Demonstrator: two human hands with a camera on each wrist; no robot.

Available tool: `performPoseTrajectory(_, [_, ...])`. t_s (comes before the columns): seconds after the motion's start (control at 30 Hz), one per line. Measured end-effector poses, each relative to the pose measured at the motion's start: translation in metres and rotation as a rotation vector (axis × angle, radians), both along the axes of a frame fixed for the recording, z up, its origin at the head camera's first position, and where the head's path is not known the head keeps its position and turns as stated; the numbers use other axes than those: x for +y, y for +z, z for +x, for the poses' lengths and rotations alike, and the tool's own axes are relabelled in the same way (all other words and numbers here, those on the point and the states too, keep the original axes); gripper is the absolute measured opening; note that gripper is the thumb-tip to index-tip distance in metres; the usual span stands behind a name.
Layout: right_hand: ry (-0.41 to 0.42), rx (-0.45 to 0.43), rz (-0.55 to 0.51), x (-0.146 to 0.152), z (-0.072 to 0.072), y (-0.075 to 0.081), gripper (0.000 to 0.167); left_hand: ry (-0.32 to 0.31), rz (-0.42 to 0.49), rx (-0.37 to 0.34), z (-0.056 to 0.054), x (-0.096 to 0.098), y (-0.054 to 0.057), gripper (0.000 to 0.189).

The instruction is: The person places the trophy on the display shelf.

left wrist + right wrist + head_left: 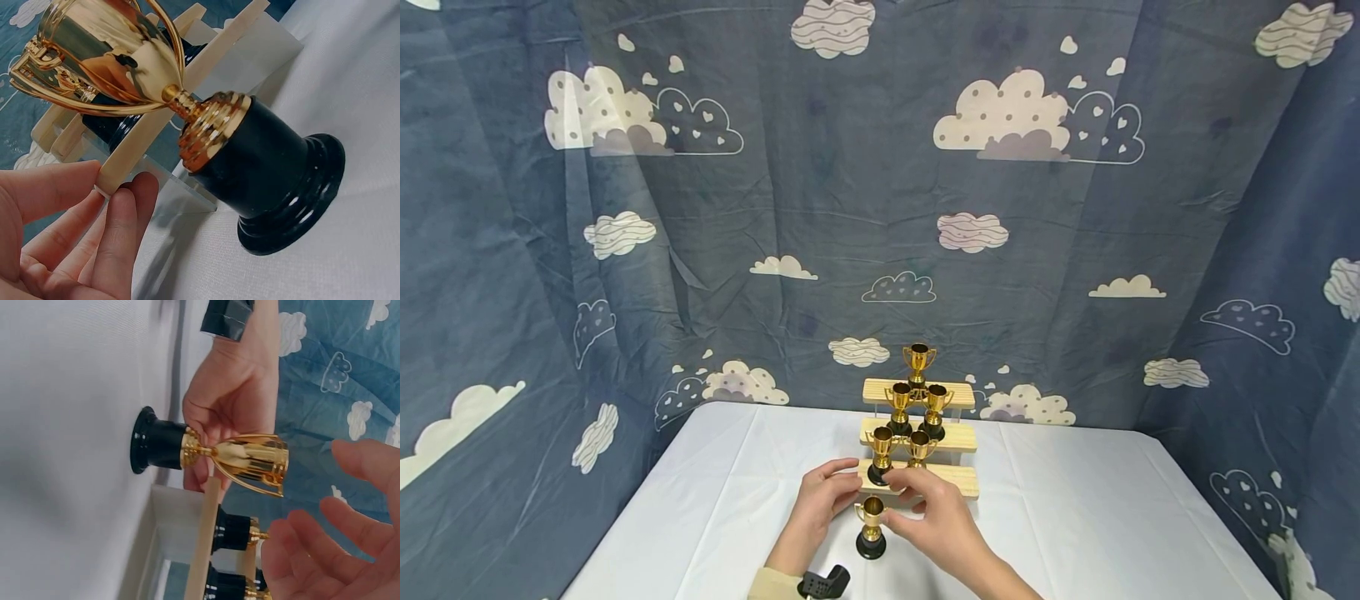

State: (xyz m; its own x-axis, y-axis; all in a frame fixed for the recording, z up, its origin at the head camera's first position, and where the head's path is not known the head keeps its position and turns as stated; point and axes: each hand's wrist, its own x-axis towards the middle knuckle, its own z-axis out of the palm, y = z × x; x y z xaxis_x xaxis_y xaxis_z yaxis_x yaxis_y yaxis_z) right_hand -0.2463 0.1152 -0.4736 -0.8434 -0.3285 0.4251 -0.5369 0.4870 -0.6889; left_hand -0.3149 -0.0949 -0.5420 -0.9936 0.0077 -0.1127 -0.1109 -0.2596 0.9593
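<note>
A wooden three-step display stand [958, 477] stands on the white table and bears several small gold trophy cups with black bases. One more trophy cup [871, 543] stands upright on the table in front of the lowest step. My left hand [820, 504] pinches the left end of the lowest board [134, 153] between thumb and fingers, as the left wrist view shows. To the right of the front trophy is my right hand [936, 517], its fingers loosely bent. In the right wrist view, a gap separates those fingers [356, 519] from that trophy's gold cup [253, 459].
On the top step stands one trophy [918, 360]. Two trophies share the middle step, one on the left [899, 407] and one on the right [936, 407]. The lowest step holds a pair, the right one partly hidden by my right hand. A cloud-patterned curtain [865, 192] hangs behind.
</note>
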Motion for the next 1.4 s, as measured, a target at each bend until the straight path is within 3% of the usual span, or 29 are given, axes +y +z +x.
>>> performPoseTrajectory(0.57, [0.007,-0.036,0.056,-0.009,-0.003,-0.017,0.037,-0.013,-0.007,0.002,-0.003,-0.001,-0.003,0.053])
performPoseTrajectory(1.4, [-0.002,-0.104,0.013,-0.016,-0.01,-0.035,0.039,-0.004,0.019,0.003,0.0,0.0,0.0,0.05])
